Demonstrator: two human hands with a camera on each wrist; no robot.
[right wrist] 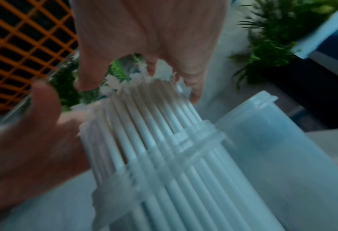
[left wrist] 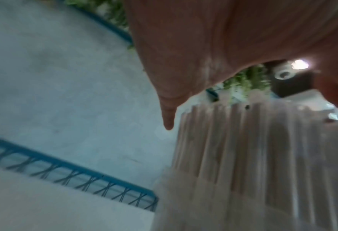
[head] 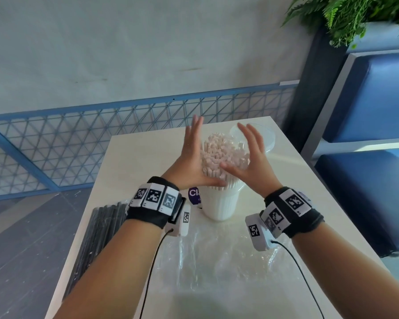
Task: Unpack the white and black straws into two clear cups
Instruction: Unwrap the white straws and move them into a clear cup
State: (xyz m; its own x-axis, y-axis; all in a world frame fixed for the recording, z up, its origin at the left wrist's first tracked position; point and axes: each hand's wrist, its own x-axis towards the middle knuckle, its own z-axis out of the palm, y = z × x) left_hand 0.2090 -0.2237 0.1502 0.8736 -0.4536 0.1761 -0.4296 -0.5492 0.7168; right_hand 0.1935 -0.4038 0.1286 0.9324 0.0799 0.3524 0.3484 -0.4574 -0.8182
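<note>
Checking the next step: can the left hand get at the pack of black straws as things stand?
Probably yes. The left hand is open against the white straws, holding nothing, and the wrapped pack of black straws lies uncovered at the table's left edge, with nothing between.

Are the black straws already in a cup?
No, the black straws lie wrapped on the table, left of the cup of white straws.

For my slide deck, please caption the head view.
Both open hands, left hand and right hand, flank white straws in a clear cup; black straws still wrapped.
</note>
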